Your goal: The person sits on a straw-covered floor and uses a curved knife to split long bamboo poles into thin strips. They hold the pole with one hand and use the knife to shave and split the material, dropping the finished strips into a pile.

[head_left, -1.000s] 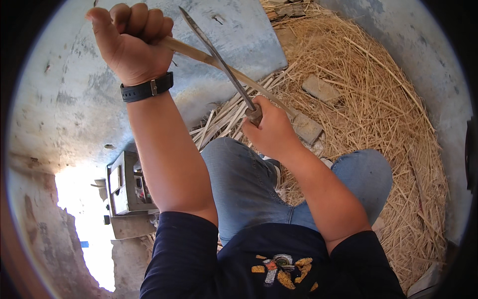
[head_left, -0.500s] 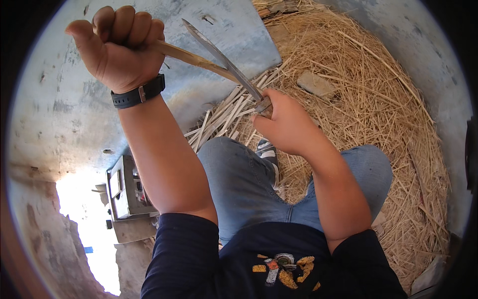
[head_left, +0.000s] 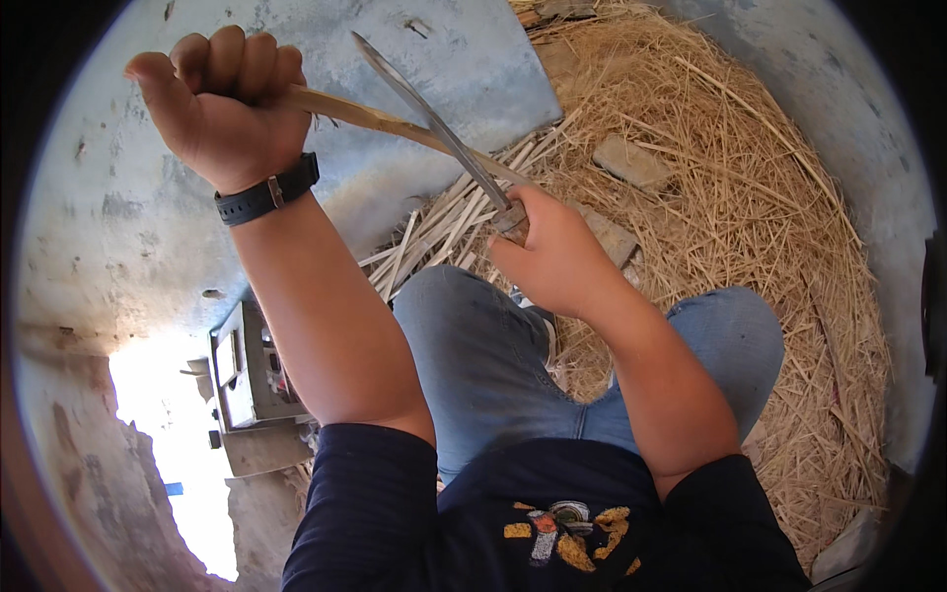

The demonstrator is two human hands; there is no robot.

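My left hand (head_left: 222, 104), raised at the upper left, is closed around one end of a wooden strip (head_left: 370, 115). The strip slants down to the right, toward my other hand. My right hand (head_left: 557, 252), in front of my knees, grips the wooden handle (head_left: 511, 222) of a long knife (head_left: 419, 104). Its curved metal blade points up and left and crosses over the strip. The strip's far end runs behind the right hand, where I cannot see whether anything touches it.
A pile of pale split sticks (head_left: 459, 215) lies beyond my left knee. Shavings (head_left: 750, 217) cover the ground ahead and to the right, with a brick-like block (head_left: 631, 163) among them. Bluish walls (head_left: 138, 247) rise at both sides. A metal cabinet (head_left: 247, 380) stands at the left.
Both hands have shifted slightly left, the left one also a little lower, with the strip and knife moving along. A second block has come into view beside my right hand.
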